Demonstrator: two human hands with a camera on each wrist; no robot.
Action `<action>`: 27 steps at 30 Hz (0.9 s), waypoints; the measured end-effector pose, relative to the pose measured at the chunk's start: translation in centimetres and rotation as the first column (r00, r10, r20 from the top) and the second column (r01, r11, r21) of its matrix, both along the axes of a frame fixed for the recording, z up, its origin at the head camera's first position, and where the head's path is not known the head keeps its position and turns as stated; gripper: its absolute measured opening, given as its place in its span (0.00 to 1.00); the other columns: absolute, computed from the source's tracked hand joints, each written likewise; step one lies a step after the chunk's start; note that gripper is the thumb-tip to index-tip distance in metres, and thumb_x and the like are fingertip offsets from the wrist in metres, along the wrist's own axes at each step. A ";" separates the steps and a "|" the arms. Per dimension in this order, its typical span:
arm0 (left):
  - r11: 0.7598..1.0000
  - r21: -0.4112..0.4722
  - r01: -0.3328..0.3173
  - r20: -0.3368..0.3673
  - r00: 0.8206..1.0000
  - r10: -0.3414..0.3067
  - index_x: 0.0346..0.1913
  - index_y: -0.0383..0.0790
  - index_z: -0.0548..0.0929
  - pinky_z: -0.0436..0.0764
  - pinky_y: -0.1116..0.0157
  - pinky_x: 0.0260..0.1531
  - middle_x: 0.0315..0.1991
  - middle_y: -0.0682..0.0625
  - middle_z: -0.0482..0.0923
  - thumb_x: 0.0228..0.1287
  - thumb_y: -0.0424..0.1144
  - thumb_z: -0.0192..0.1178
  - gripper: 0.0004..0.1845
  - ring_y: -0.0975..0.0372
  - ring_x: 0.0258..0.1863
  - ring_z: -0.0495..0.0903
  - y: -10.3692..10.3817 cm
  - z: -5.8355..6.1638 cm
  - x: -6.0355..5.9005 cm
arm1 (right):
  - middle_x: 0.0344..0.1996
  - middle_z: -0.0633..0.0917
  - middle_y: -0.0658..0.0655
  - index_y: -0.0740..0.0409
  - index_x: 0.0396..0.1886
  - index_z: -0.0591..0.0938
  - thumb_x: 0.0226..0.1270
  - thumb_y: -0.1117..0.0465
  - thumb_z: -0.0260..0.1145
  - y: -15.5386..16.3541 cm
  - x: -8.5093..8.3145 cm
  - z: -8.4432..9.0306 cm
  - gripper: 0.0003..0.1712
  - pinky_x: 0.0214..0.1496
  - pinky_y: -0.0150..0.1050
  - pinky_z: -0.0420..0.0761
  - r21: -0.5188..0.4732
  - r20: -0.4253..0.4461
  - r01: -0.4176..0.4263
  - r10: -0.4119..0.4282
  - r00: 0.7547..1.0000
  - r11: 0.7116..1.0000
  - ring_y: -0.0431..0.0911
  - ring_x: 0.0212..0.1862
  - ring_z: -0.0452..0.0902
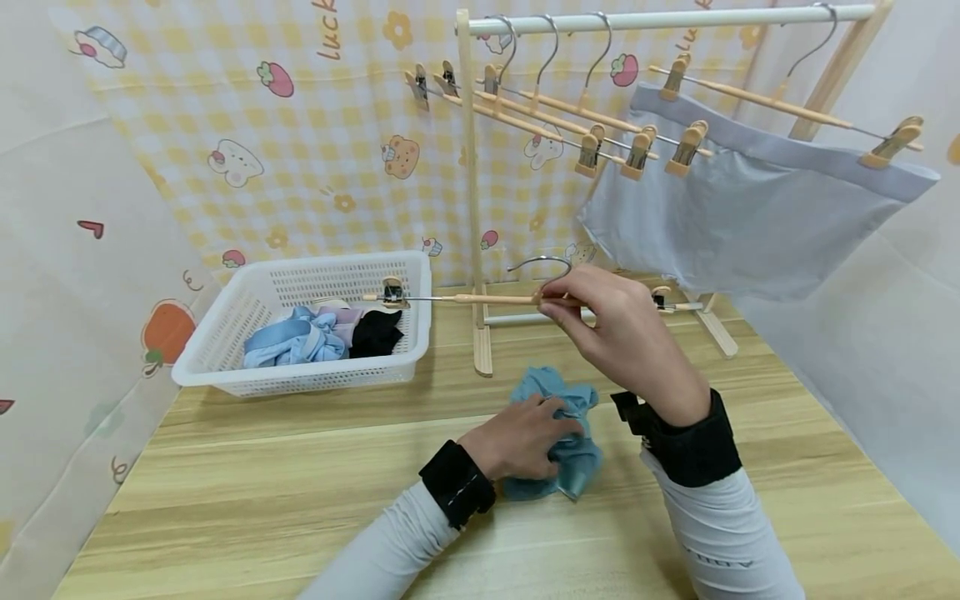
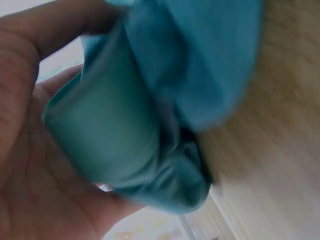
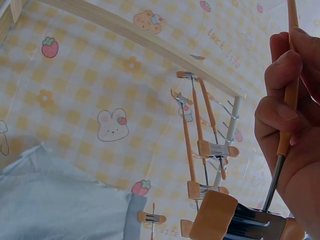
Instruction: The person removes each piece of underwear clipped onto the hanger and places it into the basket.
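Note:
In the head view my right hand [image 1: 618,333] pinches a clip hanger [image 1: 491,299] near its hook and holds it level above the table. One of its clips [image 1: 393,292] overlaps the basket's right side in this view. From the right wrist, a black-lined clip [image 3: 215,215] shows close up below my fingers. My left hand [image 1: 525,439] is over a crumpled teal cloth garment [image 1: 579,477] on the table. Seen from the left wrist, my thumb and fingers curl round the bunched teal fabric [image 2: 107,125], and its folds hide some fingertips.
A white perforated basket [image 1: 300,385] at the left holds blue, lilac and black cloths. Behind my hands stands a wooden rack [image 1: 474,208] with a white rail [image 1: 660,20]. Several bare clip hangers and a pale grey garment [image 1: 720,208] clipped to a hanger hang there.

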State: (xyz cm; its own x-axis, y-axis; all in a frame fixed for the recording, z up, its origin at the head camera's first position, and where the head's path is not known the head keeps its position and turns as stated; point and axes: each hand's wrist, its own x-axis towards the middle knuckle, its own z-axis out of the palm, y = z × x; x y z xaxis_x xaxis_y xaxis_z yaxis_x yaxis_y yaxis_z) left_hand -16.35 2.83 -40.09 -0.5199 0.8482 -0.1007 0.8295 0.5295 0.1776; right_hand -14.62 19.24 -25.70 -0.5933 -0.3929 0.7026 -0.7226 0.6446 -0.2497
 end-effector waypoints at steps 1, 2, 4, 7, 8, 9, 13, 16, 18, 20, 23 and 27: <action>1.000 0.007 0.001 0.000 1.000 -0.001 0.71 0.58 0.82 0.81 0.66 0.54 0.68 0.51 0.77 0.72 0.46 0.70 0.26 0.60 0.56 0.76 0.0 0.0 0.0 | 0.41 0.91 0.52 0.59 0.46 0.90 0.71 0.70 0.74 0.0 0.0 0.0 0.07 0.41 0.40 0.85 0.002 0.001 0.001 -0.001 1.000 1.000 0.42 0.39 0.87; 1.000 0.017 0.002 0.004 1.000 -0.002 0.70 0.57 0.83 0.80 0.68 0.50 0.65 0.52 0.78 0.72 0.43 0.70 0.25 0.62 0.52 0.75 0.0 0.0 0.0 | 0.41 0.91 0.52 0.59 0.46 0.89 0.71 0.70 0.74 0.0 0.0 0.0 0.07 0.41 0.40 0.85 0.003 0.001 -0.001 0.001 1.000 1.000 0.42 0.39 0.87; 0.999 0.034 0.002 0.020 1.000 -0.003 0.67 0.56 0.84 0.76 0.70 0.44 0.59 0.53 0.78 0.71 0.38 0.69 0.23 0.63 0.46 0.73 0.0 0.0 0.0 | 0.41 0.91 0.52 0.59 0.46 0.89 0.71 0.70 0.74 0.0 -0.1 -0.1 0.07 0.41 0.40 0.86 0.007 0.000 0.001 -0.001 1.000 1.000 0.42 0.39 0.87; 0.999 0.054 0.009 0.037 0.999 -0.011 0.63 0.55 0.86 0.72 0.72 0.41 0.53 0.54 0.78 0.72 0.31 0.68 0.21 0.64 0.40 0.70 -0.1 0.1 0.1 | 0.41 0.91 0.52 0.58 0.46 0.90 0.70 0.70 0.75 -0.1 -0.1 0.0 0.08 0.41 0.40 0.86 0.007 -0.004 -0.005 0.005 1.000 1.000 0.42 0.39 0.87; 0.998 0.062 0.014 0.038 0.999 -0.016 0.61 0.54 0.86 0.71 0.72 0.40 0.51 0.54 0.78 0.72 0.30 0.67 0.20 0.65 0.39 0.71 -0.1 0.1 0.2 | 0.41 0.91 0.52 0.58 0.46 0.90 0.70 0.70 0.75 -0.1 -0.1 -0.1 0.08 0.41 0.40 0.86 0.008 -0.005 -0.006 0.006 1.000 1.000 0.42 0.39 0.87; 0.997 0.069 0.020 0.034 0.999 -0.022 0.60 0.54 0.87 0.71 0.73 0.39 0.50 0.54 0.79 0.72 0.29 0.67 0.19 0.65 0.39 0.71 0.0 0.1 0.2 | 0.41 0.91 0.52 0.58 0.46 0.90 0.70 0.70 0.75 -0.1 -0.1 -0.1 0.08 0.41 0.40 0.86 0.008 -0.005 -0.004 0.004 1.000 1.000 0.42 0.39 0.87; 0.995 0.090 0.040 0.001 0.999 -0.040 0.56 0.53 0.88 0.73 0.75 0.36 0.46 0.54 0.81 0.74 0.28 0.67 0.16 0.67 0.37 0.74 0.0 0.2 0.5 | 0.41 0.91 0.52 0.58 0.46 0.90 0.69 0.71 0.75 -0.1 -0.2 -0.1 0.09 0.41 0.40 0.86 0.005 -0.003 -0.010 0.010 1.000 1.000 0.42 0.39 0.87; 0.994 0.095 0.051 -0.018 0.999 -0.050 0.55 0.52 0.89 0.72 0.76 0.34 0.45 0.54 0.81 0.75 0.30 0.67 0.14 0.68 0.36 0.74 0.0 0.3 0.7 | 0.41 0.91 0.51 0.58 0.46 0.90 0.69 0.71 0.76 -0.1 -0.2 -0.2 0.09 0.40 0.40 0.85 0.002 -0.003 -0.013 0.013 1.000 1.000 0.41 0.39 0.87; 0.994 0.093 0.055 -0.021 0.998 -0.053 0.55 0.52 0.89 0.72 0.76 0.33 0.45 0.54 0.81 0.76 0.31 0.66 0.13 0.68 0.36 0.75 0.0 0.4 0.8 | 0.40 0.91 0.51 0.58 0.45 0.90 0.69 0.71 0.76 -0.1 -0.2 -0.2 0.09 0.40 0.39 0.85 0.003 -0.006 -0.013 0.013 1.000 1.000 0.41 0.38 0.86; 0.995 0.087 0.057 -0.024 0.998 -0.055 0.55 0.52 0.89 0.72 0.76 0.33 0.45 0.54 0.81 0.77 0.31 0.65 0.13 0.67 0.36 0.75 -0.1 0.6 0.9 | 0.40 0.91 0.52 0.58 0.45 0.90 0.68 0.72 0.76 0.0 -0.2 -0.3 0.09 0.40 0.39 0.85 0.006 -0.009 -0.012 0.012 1.000 1.000 0.41 0.38 0.86; 0.996 0.075 0.057 -0.035 0.998 -0.054 0.56 0.52 0.88 0.74 0.75 0.34 0.47 0.54 0.82 0.77 0.31 0.64 0.13 0.66 0.38 0.78 -0.1 0.9 0.9 | 0.40 0.91 0.52 0.59 0.45 0.90 0.68 0.72 0.76 0.0 -0.3 -0.3 0.09 0.40 0.40 0.85 0.009 -0.013 -0.010 0.011 1.000 1.000 0.41 0.38 0.86; 0.997 0.067 0.047 -0.060 0.997 -0.043 0.56 0.53 0.88 0.78 0.72 0.41 0.49 0.53 0.83 0.77 0.29 0.63 0.15 0.63 0.44 0.80 -0.4 1.5 0.9 | 0.40 0.91 0.52 0.59 0.44 0.90 0.69 0.72 0.75 0.1 -0.3 -0.2 0.08 0.39 0.41 0.86 0.009 -0.016 -0.009 0.009 1.000 1.000 0.42 0.38 0.87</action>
